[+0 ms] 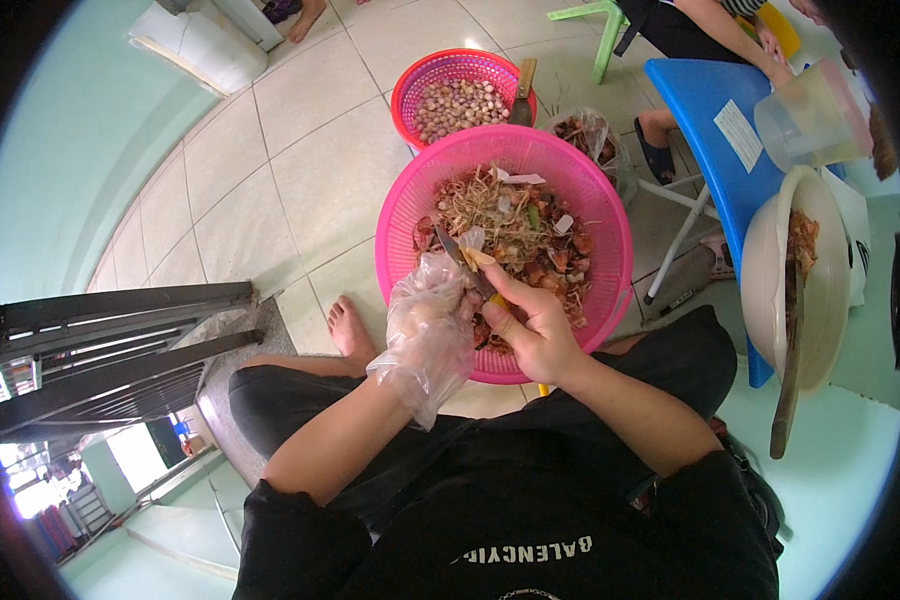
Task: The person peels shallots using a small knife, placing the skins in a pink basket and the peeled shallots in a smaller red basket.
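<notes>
My left hand (431, 322) wears a clear plastic glove and is held over the near left side of a pink plastic basket (399, 217). Its fingers are closed around something small, mostly hidden. My right hand (532, 322), bare, grips a small knife (450, 246) with a yellow handle; the blade points up and left across the gloved fingertips. A pale yellowish piece (480, 256) lies by the right index finger. Inside the pink basket are dry roots (487, 202) and reddish-brown skins and peelings (562, 262). Behind it a red basket (401, 94) holds many small peeled shallots or similar bulbs (461, 109).
A wooden-handled blade (523, 90) leans at the red basket. Right of it sits a plastic bag of bulbs or skins (589, 142). A blue folding table (709, 150) carries a cream bowl (765, 262) and a plastic container (810, 116). Another person sits beyond. Dark metal railing (127, 307) stands left.
</notes>
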The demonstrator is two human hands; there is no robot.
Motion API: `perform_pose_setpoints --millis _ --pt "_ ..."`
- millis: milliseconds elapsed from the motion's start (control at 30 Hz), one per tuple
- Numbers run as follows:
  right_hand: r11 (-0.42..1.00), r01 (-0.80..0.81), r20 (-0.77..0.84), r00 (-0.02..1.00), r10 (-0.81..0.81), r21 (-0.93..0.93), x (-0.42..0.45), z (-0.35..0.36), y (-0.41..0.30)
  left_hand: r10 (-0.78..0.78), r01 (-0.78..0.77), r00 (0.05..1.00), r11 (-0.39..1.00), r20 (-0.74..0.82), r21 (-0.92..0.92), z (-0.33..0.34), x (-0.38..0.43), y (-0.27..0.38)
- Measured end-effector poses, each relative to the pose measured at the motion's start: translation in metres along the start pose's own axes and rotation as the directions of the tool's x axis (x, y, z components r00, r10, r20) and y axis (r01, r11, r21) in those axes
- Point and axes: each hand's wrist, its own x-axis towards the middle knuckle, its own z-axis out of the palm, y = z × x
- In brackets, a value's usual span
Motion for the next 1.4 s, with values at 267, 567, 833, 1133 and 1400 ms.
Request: perform_pose_setpoints --millis 267,567,833,1133,1400 --pt "0.977 -0.087 -0.071 0.992 0.102 0.196 -0.008 0.007 0.012 -0.178 0.174 0.984 0.977 -0.021 -0.119 0.008 -0.003 0.01" --pt "0.447 -0.402 0.27 0.904 0.331 0.799 -0.006 -0.004 -0.001 -0.173 0.157 0.981 0.973 -0.087 -0.17 0.017 -0.006 0.016" --pt "0.672 -0.364 0.217 0.93 0.296 0.645 -0.01 -0.007 0.011 -0.224 0.253 0.963 0.941 0.148 -0.225 0.007 0.0 0.02" --pt "0.474 -0.412 0.287 0.905 0.314 0.778 -0.008 -0.009 0.005 -0.152 0.197 0.954 0.968 0.26 -0.154 0.007 -0.001 0.03" --pt "0.502 -0.422 0.295 0.902 0.314 0.755 -0.01 -0.014 0.004 -0.178 0.214 0.957 0.967 0.231 -0.14 0.012 -0.003 0.031"
